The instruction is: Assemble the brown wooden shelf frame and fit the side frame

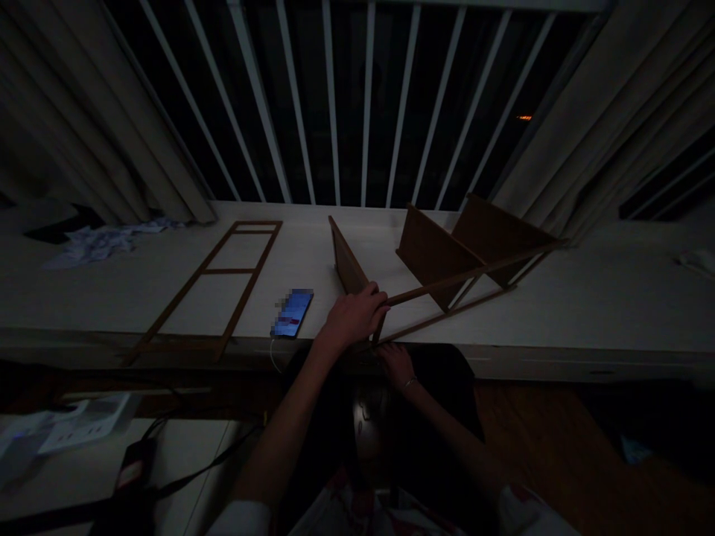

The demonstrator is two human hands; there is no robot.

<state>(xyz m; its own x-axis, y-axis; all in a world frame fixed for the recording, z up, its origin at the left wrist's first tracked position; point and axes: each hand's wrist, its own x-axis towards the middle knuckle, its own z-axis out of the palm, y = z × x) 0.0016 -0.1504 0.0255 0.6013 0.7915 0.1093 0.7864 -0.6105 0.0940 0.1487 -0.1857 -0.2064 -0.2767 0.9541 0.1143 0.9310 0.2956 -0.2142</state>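
A partly assembled wooden shelf [433, 289] lies on its side on the white ledge, with several brown boards standing up from its ladder-like frame. My left hand [357, 316] is closed over the near left corner of that frame, beside the leftmost board [349, 260]. Lower down, my right hand [398, 365] has its fingers around the bottom end of the same frame, at the ledge's front edge; the grip is dim. To the left, a separate wooden side frame [229, 271] with crossbars lies flat, its near end jutting past the edge.
A lit phone [293, 313] with a white cable lies between the two wooden pieces. Crumpled white material [97, 246] is at the far left. Window bars [366, 112] and curtains [592, 97] stand behind the ledge. A power strip [83, 424] and black straps are at lower left.
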